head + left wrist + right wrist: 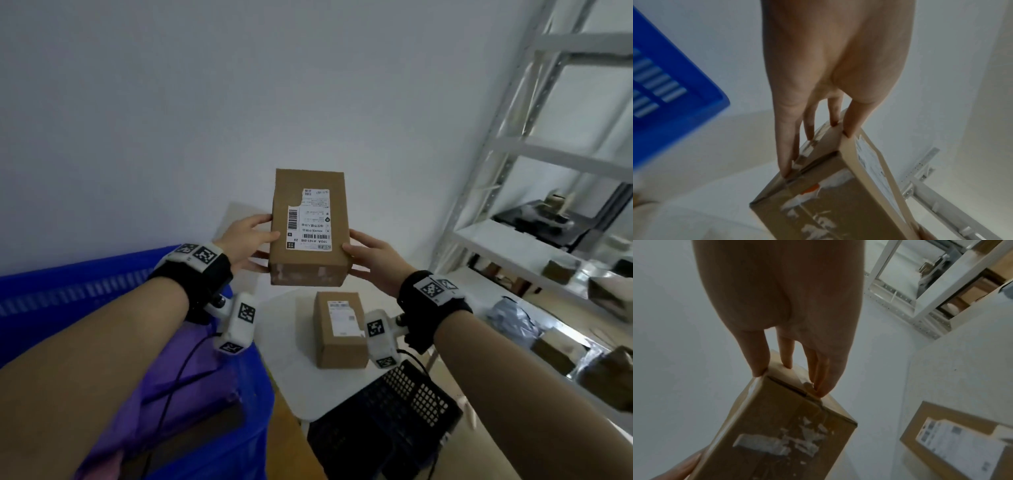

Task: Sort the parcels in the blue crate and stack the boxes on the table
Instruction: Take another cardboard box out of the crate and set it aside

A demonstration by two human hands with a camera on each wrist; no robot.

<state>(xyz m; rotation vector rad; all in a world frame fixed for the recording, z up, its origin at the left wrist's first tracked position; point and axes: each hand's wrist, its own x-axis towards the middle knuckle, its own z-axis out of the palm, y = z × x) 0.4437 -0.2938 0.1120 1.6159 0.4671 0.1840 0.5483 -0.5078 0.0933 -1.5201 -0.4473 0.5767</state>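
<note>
I hold a brown cardboard box [308,222] with a white shipping label in the air above the white table [291,370]. My left hand [265,240] grips its left side and my right hand [356,253] grips its right side, thumbs on the labelled face. In the left wrist view, the fingers [785,154] reach along the taped end of the box [828,203]. The right wrist view shows the fingers [820,369] on the box's [777,434] other end. A second labelled box [340,329] lies flat on the table below. The blue crate [68,291] stands at the left.
Purple parcels [191,377] lie in the blue crate under my left forearm. A black perforated basket [387,421] sits at the table's near edge. A metal shelf rack [513,154] with boxes and a grey bag [513,322] stands at the right.
</note>
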